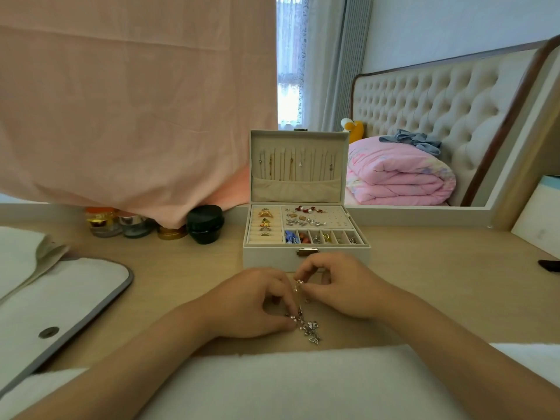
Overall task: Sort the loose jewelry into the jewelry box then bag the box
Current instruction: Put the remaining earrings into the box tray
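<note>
The white jewelry box (272, 257) stands open in the middle of the wooden desk, lid upright with necklaces hanging inside. Rings fill its left rolls, earrings lie on the right panel, and small pieces sit in the front compartments. Just in front of the box, a small heap of loose silver jewelry (310, 328) lies on the desk. My left hand (257, 301) rests beside the heap, its thumb and fingertips pinching pieces at the heap's left edge. My right hand (339, 283) pinches a small silver piece (298, 284) held just above the desk.
A white bag (60, 298) with a grey rim and a snap button lies flat at the left. Several small jars (204, 224) stand behind it under a hanging pink cloth (136, 101). A dark object (550, 265) lies at the right edge. A white surface (288, 386) spans the near desk edge.
</note>
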A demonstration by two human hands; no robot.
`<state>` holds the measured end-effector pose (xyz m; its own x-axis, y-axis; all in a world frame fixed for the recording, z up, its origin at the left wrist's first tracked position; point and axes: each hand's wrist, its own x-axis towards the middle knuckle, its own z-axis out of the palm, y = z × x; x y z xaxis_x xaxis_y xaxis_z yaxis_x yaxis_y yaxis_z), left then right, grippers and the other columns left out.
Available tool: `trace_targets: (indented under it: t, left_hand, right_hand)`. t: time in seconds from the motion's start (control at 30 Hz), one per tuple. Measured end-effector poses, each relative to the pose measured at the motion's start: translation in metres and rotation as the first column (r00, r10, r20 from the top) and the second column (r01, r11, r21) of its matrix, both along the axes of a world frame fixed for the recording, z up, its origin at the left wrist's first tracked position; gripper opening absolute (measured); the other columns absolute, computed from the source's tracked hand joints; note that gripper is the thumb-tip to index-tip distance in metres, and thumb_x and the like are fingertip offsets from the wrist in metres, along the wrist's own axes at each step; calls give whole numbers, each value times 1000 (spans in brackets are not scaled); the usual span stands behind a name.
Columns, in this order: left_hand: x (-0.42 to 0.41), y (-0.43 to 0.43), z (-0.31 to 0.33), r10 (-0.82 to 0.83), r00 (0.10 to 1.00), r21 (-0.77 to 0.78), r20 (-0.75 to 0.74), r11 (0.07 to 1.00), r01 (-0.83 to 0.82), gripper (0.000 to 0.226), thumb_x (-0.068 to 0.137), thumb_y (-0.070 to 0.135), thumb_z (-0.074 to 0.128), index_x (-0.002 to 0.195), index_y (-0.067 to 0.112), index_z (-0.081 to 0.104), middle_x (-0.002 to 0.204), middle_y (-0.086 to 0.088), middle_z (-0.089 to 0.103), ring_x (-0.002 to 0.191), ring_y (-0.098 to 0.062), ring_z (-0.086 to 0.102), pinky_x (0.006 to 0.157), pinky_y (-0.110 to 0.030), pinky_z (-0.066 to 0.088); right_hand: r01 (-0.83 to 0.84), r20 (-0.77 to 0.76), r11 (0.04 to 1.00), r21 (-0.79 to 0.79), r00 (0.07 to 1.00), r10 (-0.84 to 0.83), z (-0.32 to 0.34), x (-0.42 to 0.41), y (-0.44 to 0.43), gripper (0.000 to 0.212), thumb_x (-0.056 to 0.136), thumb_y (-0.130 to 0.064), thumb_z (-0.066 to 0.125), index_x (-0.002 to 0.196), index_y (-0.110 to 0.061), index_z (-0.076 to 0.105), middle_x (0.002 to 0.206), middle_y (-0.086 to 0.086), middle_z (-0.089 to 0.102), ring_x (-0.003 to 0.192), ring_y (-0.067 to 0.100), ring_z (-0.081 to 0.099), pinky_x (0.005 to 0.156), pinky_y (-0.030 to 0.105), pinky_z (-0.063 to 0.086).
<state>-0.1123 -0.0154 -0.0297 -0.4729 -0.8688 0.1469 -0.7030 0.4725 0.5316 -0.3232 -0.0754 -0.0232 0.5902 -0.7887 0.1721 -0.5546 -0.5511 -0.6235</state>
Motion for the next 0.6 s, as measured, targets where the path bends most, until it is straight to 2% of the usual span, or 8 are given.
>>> trace_targets:
  t: [0.1,0.2,0.33,0.43,0.5,0.6]
  left_hand:
    - [0,0,1,29,996,22,-80,999,-27,9,83,35,80,91,34,76,99,20,66,95,-4,61,80,-19,51]
    - [0,-1,2,114,967,80,-227,992,-98,7,83,30,81,87,30,75,97,15,70,92,-4,65,75,-20,53]
    - [-4,0,5,186,895,147,-407,980,-137,5,87,18,76,86,22,72,96,6,75,92,-8,68,75,-23,53]
    - [-7,-1,6,197,839,135,-507,980,-148,4,90,11,73,92,10,70,89,-6,75,85,-23,69,76,-30,56]
    - [-10,-1,9,205,811,145,-548,978,-149,5,93,11,70,98,11,69,85,-6,73,74,-18,66,67,-22,53]
    - [-13,-4,13,213,813,157,-542,976,-151,8,97,18,63,97,16,71,79,4,68,69,-3,60,59,-13,45]
  right_hand:
    - [48,119,993,106,991,-60,-2,1,0,17,88,-16,75,89,-32,72,95,-9,71,54,-5,59,59,17,45]
    - [59,272,967,247,954,-128,-2,3,0,21,88,-5,73,88,-26,74,90,-3,71,47,15,60,50,28,48]
    - [50,384,942,331,905,-183,6,6,3,13,89,-1,72,99,-9,73,76,3,67,41,9,50,42,20,42]
    - [27,421,925,378,885,-198,9,7,4,11,90,-7,71,101,-9,73,59,-1,63,42,12,51,39,22,37]
    - [-7,474,910,415,855,-210,10,7,3,11,91,-9,71,102,-8,72,65,1,67,46,15,57,39,24,39]
    - [-68,557,883,465,797,-232,12,8,0,13,94,-8,66,106,-7,70,81,5,74,47,16,57,38,24,39]
